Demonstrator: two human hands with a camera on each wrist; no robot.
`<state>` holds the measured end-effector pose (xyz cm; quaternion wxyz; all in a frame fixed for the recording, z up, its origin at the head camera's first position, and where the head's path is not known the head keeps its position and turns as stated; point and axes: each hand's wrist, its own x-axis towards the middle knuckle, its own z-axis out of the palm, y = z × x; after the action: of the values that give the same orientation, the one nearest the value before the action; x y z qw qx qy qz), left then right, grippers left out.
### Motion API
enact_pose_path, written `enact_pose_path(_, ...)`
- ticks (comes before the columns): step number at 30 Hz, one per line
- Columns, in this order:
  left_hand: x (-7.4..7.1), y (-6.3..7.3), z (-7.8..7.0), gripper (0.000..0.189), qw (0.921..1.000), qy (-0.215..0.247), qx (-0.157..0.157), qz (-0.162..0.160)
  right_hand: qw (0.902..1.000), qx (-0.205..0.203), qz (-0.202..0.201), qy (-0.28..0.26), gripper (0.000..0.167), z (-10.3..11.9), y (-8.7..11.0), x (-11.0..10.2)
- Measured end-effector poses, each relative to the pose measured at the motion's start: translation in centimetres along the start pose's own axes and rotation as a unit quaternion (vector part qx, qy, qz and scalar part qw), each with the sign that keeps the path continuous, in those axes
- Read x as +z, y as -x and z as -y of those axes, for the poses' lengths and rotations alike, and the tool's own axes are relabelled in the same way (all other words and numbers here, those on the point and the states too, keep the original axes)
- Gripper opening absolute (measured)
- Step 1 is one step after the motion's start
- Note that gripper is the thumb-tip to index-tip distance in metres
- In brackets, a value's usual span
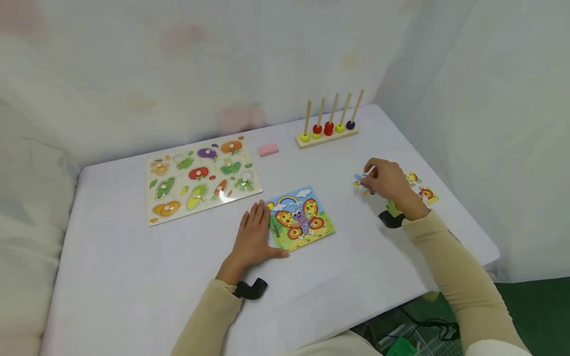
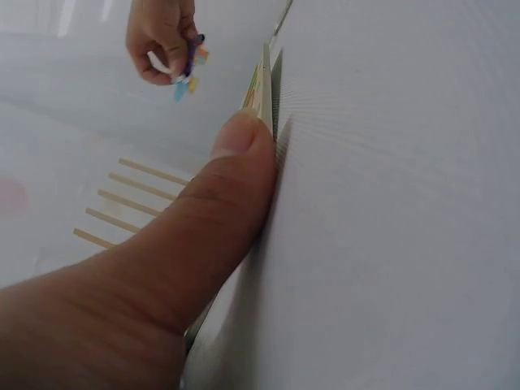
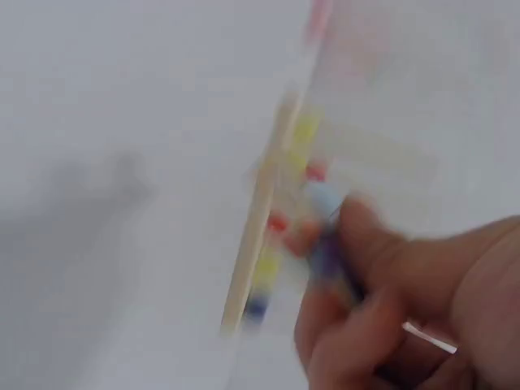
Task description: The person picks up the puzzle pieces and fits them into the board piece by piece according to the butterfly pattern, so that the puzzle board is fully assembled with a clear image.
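Note:
A butterfly picture puzzle board (image 1: 303, 219) lies flat on the table in the head view. My left hand (image 1: 254, 237) rests at its left side, fingers extended and touching the edge, thumb (image 2: 244, 162) spread along the near edge. To the right, above the table, my right hand (image 1: 387, 180) pinches a small multicoloured piece (image 1: 362, 184) with blue, orange and purple parts. That piece (image 3: 327, 248) is blurred in the right wrist view, partly hidden by thumb and fingers. A thin white strip (image 3: 429, 337) shows within the same hand. Loose butterfly puzzle pieces (image 1: 428, 195) lie beyond the right wrist.
A vegetable peg puzzle (image 1: 205, 178) lies at the back left, with a pink block (image 1: 268, 149) to its right. At the back stands a wooden bead counter (image 1: 327, 138) with upright rods and coloured beads. White cloth hangs behind the table (image 1: 147, 277).

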<state>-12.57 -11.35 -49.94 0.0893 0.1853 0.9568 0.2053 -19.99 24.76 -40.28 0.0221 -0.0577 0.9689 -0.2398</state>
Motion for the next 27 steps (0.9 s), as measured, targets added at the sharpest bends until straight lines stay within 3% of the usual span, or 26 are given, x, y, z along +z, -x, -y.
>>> enact_pose_path(4, -0.1, 0.2, 0.0, 0.134, 1.0000, 0.001, 0.002, -0.001, 0.9926, -0.059, 0.062, -0.086, 0.024, 4.3, -0.1, 3.5)
enact_pose_path(7, -0.1, 0.2, 0.1, 0.134, 1.0000, -0.002, 0.006, -0.002, 0.9834, -0.076, 0.108, -0.125, 0.026, 6.7, -0.1, 6.5)
enact_pose_path(10, 0.0, 0.2, 0.1, 0.134, 0.9999, -0.006, 0.010, -0.009, 0.9786, -0.082, 0.130, -0.137, 0.025, 8.2, -0.4, 8.8)
enact_pose_path(13, 0.0, 0.2, 0.1, 0.133, 0.9998, -0.008, 0.011, -0.015, 0.9801, -0.084, 0.133, -0.122, 0.023, 9.1, -0.6, 10.3)
enact_pose_path(18, 0.0, 0.3, 0.2, 0.134, 0.9998, -0.017, 0.007, -0.011, 0.9872, -0.078, 0.118, -0.074, 0.023, 9.5, -0.5, 11.6)
enact_pose_path(27, 0.0, 0.1, 0.2, 0.132, 0.9999, -0.010, 0.008, -0.008, 0.9898, -0.077, 0.111, -0.044, 0.026, 9.6, -0.3, 11.6)
